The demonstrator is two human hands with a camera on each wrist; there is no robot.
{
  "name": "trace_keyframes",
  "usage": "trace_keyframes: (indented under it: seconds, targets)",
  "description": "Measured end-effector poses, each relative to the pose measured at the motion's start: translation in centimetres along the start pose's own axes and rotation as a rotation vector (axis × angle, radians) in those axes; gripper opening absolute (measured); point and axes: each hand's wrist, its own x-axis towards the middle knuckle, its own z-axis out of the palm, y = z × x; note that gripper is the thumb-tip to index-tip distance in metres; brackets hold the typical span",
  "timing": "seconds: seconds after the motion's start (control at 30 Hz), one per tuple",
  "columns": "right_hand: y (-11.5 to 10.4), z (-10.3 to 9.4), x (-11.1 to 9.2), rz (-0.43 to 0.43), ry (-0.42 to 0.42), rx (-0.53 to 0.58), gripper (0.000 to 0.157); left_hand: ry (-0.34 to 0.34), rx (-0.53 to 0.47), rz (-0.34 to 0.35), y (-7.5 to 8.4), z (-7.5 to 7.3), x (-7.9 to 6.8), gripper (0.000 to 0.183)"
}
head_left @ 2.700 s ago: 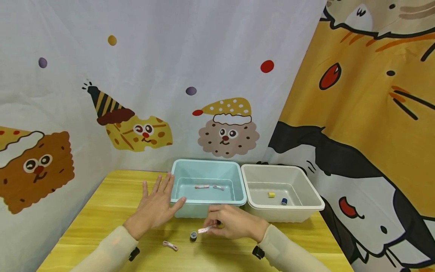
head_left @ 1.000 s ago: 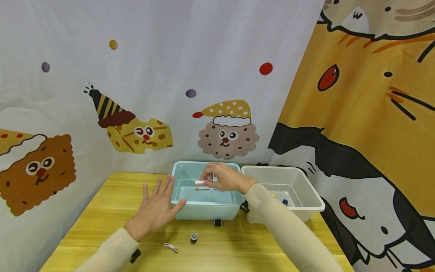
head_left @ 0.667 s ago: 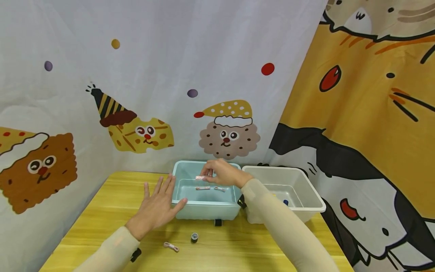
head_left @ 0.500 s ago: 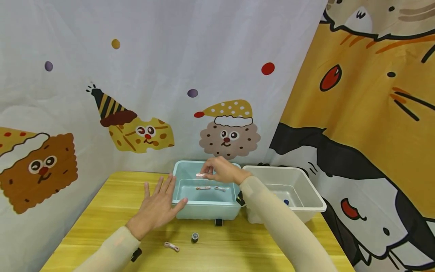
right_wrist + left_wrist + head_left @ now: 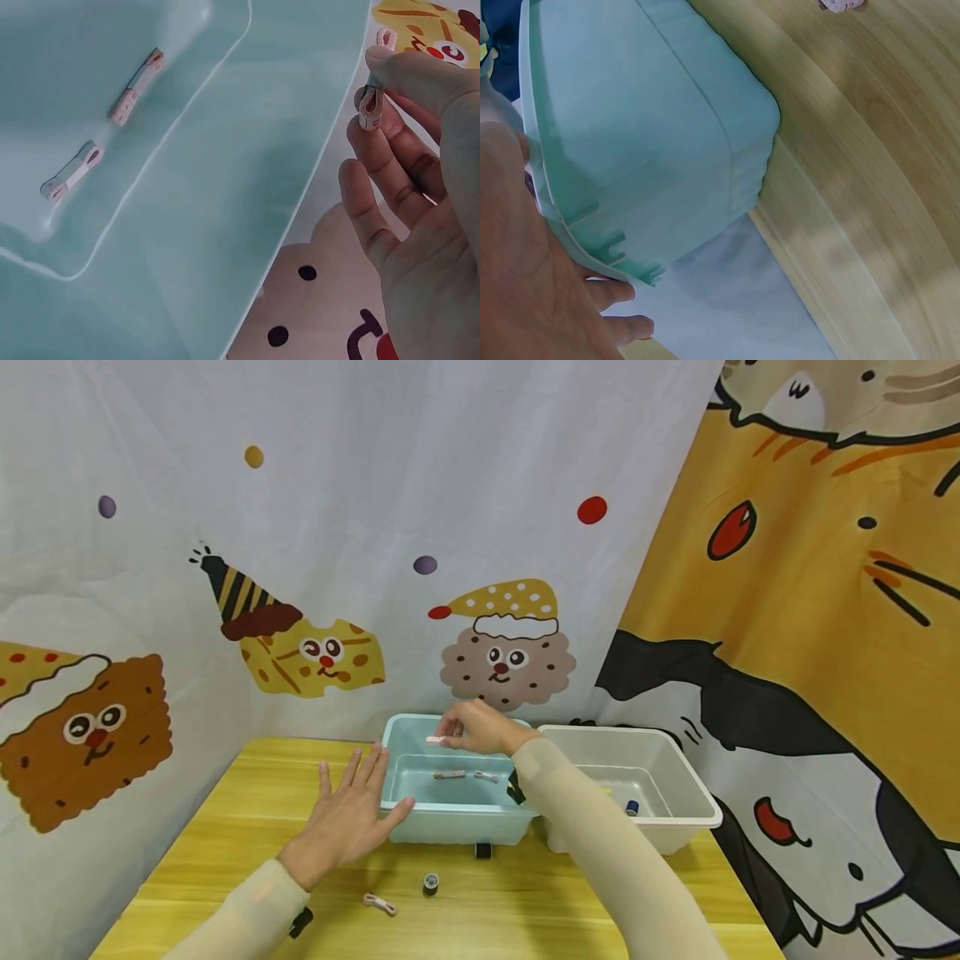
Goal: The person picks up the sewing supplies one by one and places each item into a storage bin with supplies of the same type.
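Observation:
My right hand is over the back of the light blue bin, pinching a folded pinkish tape measure between thumb and fingertips. In the right wrist view a dark band wraps its middle. Two similar folded tape measures, one nearer the held one and another, lie on the bin's floor. My left hand has its fingers spread and straight against the left rim of the bin. On the table before it lie a further folded tape measure and a dark thread spool.
A second black spool stands against the blue bin's front wall. To the right, a white bin holds a blue spool and a yellow one, partly hidden by my right sleeve. A printed curtain hangs behind the wooden table.
My right hand has carried the tape measure from the front of the table into the space over the blue bin, then up toward its back rim. The left hand stays put.

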Motion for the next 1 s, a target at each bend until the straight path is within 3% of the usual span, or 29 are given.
trace_keyframes:
  seconds: [0.43,1.0]
  targets:
    - [-0.7,0.7,2.7,0.041,-0.041,0.024,0.015,-0.003,0.002,0.0,0.1,-0.1,0.0,0.108]
    - [-1.3,1.2,4.5,0.046,-0.04,0.045,0.019,-0.009,0.011,0.002,0.0,0.0,0.0,0.108]
